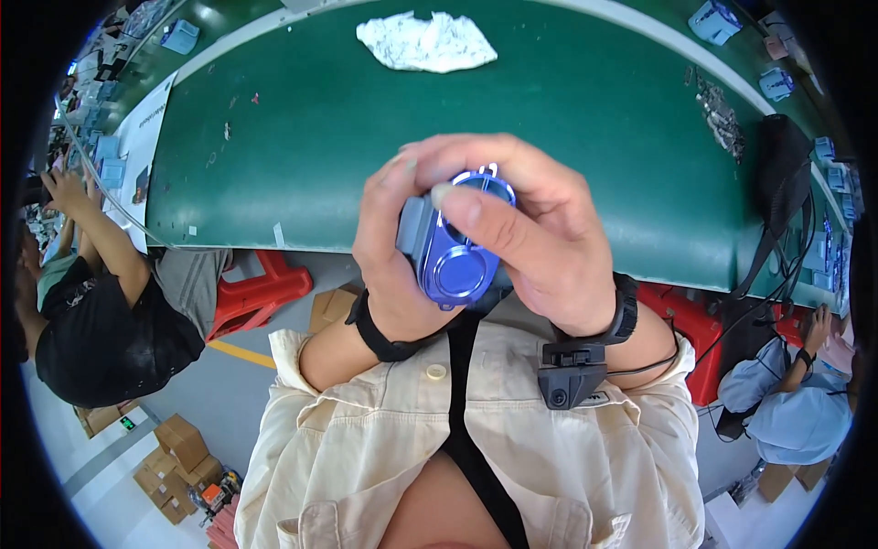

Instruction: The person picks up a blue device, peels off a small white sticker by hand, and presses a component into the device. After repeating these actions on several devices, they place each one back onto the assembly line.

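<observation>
Held in front of my chest, near the table's close edge, is a small device (460, 273) with a glossy blue face and a grey-blue body. Its face has a round blue disc at the lower end and a ring-shaped opening at the upper end. My left hand (389, 247) is closed around its left side and underside. From the right, my right hand (562, 242) wraps over the far end, its thumb lying across the ring opening. That thumb hides part of the ring. Black straps circle both wrists, and a small black camera (572, 375) hangs by the right one.
A crumpled white sheet (426, 42) lies at the far side of the green table (302, 137). Small metal parts (721, 117) and a black bag with cables (779, 174) are at right. Co-workers sit left (114, 320) and right (796, 403). Red stools (261, 291) stand below the table edge.
</observation>
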{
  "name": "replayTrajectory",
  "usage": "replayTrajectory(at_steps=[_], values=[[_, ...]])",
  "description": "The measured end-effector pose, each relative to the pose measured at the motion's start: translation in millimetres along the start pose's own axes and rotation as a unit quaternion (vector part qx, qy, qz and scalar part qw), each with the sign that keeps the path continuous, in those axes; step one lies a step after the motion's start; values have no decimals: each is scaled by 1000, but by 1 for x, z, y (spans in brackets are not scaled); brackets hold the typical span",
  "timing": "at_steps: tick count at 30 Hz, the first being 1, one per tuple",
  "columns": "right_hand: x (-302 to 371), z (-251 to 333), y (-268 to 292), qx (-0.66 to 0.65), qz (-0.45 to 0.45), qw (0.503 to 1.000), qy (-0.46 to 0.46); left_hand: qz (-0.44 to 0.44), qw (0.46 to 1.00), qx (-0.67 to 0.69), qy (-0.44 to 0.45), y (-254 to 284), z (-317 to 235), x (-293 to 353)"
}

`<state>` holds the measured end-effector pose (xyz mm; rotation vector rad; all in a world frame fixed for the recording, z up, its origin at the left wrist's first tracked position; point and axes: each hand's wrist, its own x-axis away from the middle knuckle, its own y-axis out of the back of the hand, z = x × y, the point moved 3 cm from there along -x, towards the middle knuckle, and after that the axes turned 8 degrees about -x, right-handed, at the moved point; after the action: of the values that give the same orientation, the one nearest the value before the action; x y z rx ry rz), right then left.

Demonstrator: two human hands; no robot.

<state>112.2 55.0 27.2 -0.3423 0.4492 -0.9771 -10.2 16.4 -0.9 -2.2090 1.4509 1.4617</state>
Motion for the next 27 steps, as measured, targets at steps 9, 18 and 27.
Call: replayTrajectory(at_steps=[9, 18, 27], values=[[-2, 11, 0, -116, 46, 990, -64, 4, 993, 121, -11, 2, -1, -3], [-1, 9, -1, 16, 88, 996, 32, 17, 997, 68, -10, 4, 1, -3], [-3, 20, 1, 49, 88, 994, -49, 16, 997, 77, 9, 0, -9, -12]])
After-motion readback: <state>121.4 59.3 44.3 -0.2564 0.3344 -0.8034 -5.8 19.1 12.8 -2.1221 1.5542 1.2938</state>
